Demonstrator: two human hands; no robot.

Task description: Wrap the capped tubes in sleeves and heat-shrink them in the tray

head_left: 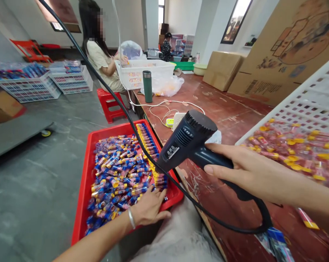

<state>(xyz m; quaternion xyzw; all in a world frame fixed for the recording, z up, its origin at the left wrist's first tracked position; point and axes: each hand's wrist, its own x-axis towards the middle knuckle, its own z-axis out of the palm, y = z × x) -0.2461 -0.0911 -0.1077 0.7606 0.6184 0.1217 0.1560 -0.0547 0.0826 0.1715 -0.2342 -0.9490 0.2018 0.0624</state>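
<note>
My right hand (242, 167) is closed around the handle of a dark blue hair dryer (184, 140). Its nozzle points down and left, over the right side of a red tray (83, 189). Inside that tray lie many small blue-wrapped tubes (120, 163) with yellow ends. Along the right side, a neat row of tubes (147, 138) sits close together. With a silver bracelet on its wrist, my left hand (149, 207) reaches over the tray's near end. Its fingers are spread and rest on or just above the tubes; the fingertips partly hide among them.
A black cord (104, 85) crosses the view and hangs over the tray. On the reddish table (227, 112) are a green thermos (147, 87), white cables and cardboard boxes (221, 71). A white basket (303, 98) holds yellow-capped tubes at right. A co-worker (98, 54) sits across at left.
</note>
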